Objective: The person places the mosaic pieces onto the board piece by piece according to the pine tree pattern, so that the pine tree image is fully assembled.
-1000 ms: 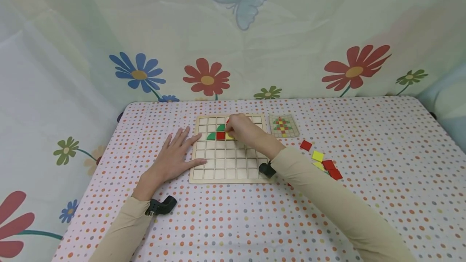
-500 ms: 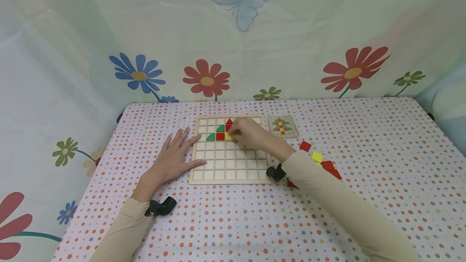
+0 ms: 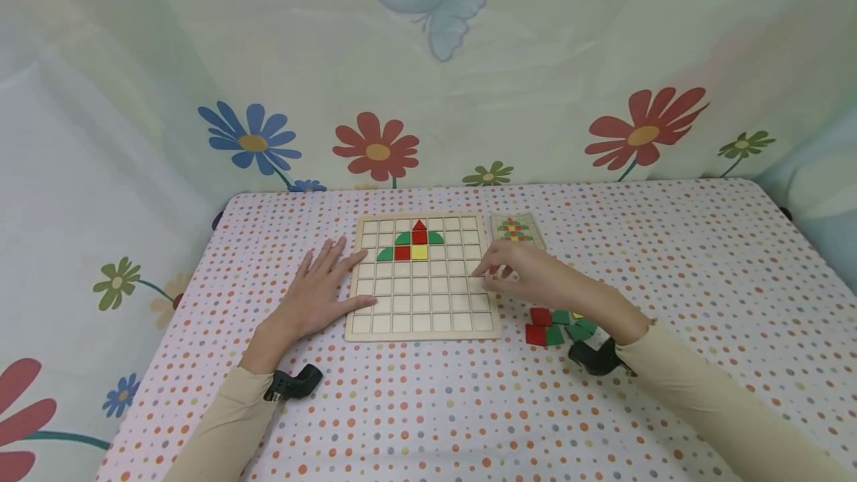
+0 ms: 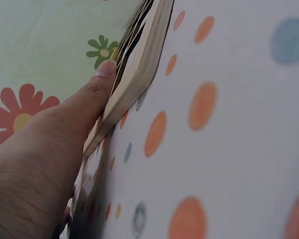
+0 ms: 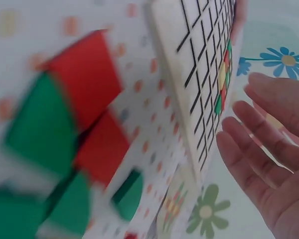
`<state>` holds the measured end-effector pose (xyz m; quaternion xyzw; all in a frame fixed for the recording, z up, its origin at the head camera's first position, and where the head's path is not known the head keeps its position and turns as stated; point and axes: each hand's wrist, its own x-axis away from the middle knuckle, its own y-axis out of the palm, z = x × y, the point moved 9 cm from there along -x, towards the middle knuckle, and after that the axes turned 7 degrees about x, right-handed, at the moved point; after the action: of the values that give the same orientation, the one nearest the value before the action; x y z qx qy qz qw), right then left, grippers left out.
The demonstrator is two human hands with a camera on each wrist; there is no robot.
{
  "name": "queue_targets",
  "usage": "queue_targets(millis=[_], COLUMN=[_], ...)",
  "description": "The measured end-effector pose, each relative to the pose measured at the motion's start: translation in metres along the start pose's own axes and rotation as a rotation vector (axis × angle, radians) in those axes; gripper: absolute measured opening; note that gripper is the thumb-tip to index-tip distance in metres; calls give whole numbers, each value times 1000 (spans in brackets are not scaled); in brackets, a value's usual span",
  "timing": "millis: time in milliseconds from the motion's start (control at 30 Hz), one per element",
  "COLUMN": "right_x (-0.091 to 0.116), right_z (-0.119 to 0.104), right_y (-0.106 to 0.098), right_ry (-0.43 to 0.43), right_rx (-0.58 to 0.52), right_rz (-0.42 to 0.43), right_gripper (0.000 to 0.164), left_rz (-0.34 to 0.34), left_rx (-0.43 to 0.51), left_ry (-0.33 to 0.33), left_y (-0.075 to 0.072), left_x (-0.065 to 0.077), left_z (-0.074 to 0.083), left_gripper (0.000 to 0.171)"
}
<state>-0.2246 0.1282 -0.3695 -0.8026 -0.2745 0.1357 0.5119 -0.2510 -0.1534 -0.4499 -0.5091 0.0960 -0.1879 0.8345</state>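
Note:
A wooden grid board [image 3: 438, 303] lies on the table. On its upper part sit a red triangle [image 3: 419, 226], red squares, green quarter-round tiles [image 3: 436, 238] and a yellow square [image 3: 419, 252]. My left hand [image 3: 318, 296] rests at the board's left edge with fingers spread. In the left wrist view its thumb [image 4: 92, 94] touches the rim. Over the board's right edge hovers my right hand [image 3: 535, 270], fingers loosely bent. The right wrist view shows that palm and its fingers [image 5: 249, 139] holding nothing.
Loose red [image 3: 536, 334] and green tiles [image 3: 581, 329] lie right of the board, partly under the right forearm. A pattern card [image 3: 514, 229] with a tree design is behind the right hand, partly covered. A flowered cloth [image 3: 556, 95] hangs behind the table.
My right hand has left the yellow square on the board and moved right and toward me, uncovering a green tile beside the upper red square. The left hand stays in place.

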Motion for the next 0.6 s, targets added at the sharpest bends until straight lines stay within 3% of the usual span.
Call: queue_targets(millis=[167, 300, 600], right_x=[32, 52, 69], right_z=[3, 13, 31], right_y=[-1, 5, 14], right_ry=[-39, -23, 26], right_rx=[38, 59, 109], right_rz=[-27, -55, -25], right_gripper=[16, 18, 25], left_rz=[-2, -9, 2], left_rx=[-4, -7, -14], left_ry=[-3, -10, -6], left_y=[1, 2, 1], left_x=[1, 1, 0], left_z=[-2, -2, -1], left_gripper=[91, 91, 91])
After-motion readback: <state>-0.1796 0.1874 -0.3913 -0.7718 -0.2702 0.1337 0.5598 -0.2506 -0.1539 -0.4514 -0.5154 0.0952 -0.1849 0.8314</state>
